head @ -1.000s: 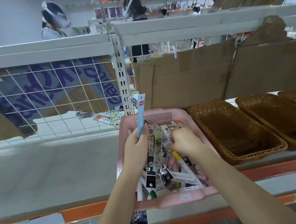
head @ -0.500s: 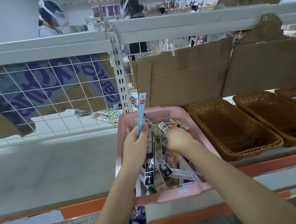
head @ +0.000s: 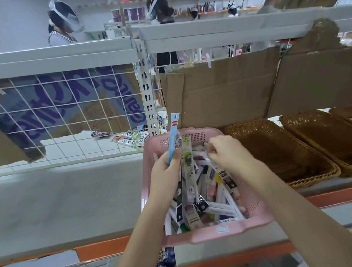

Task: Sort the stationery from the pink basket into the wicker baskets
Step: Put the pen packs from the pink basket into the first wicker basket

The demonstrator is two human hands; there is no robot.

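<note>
Stationery fills the pink basket (head: 204, 236) on the shelf. The left hand (head: 166, 173) grips a blue packet (head: 172, 142) and other long packets; the right hand (head: 226, 154) pinches one among the pile. Best to gather like items together before carrying them to the nearest wicker basket (head: 280, 151).

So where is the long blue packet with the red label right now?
In the head view, the long blue packet stands upright, gripped in the left hand over the pink plastic basket's left rear corner, left of the right hand.
</note>
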